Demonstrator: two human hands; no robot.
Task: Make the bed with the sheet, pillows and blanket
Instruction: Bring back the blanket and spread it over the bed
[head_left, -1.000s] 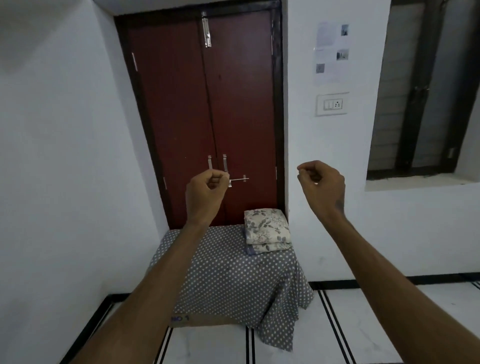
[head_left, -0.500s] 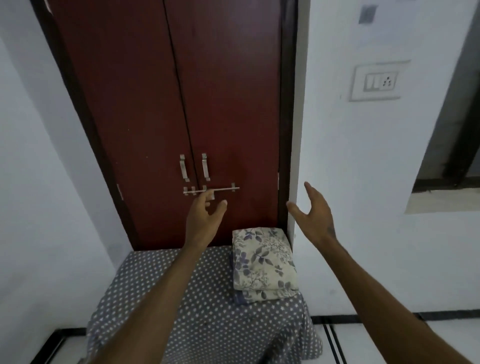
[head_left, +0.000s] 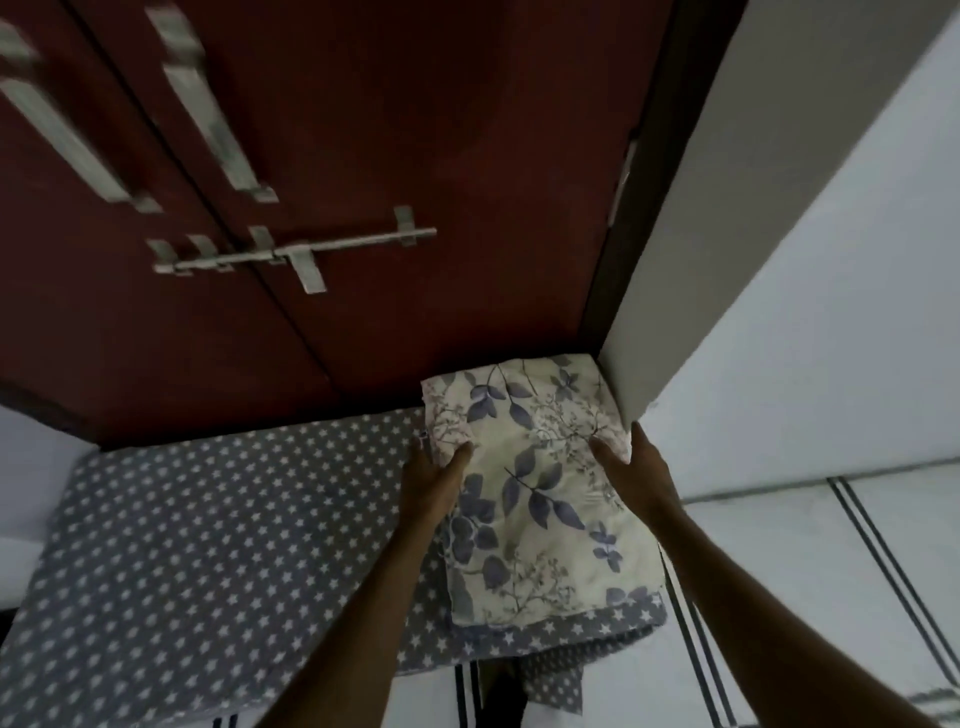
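Both hands clasp the folded floral sheet (head_left: 535, 483); left hand (head_left: 434, 475) grips its left edge, thumb on top; right hand (head_left: 641, 467) grips its right edge; sheet lies on the starred cover (head_left: 208, 545), against the red door (head_left: 363, 156).

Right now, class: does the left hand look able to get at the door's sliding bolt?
Probably yes, but not at once: the left hand grips the folded floral sheet together with the right hand. Nothing stands between it and the sliding bolt above.
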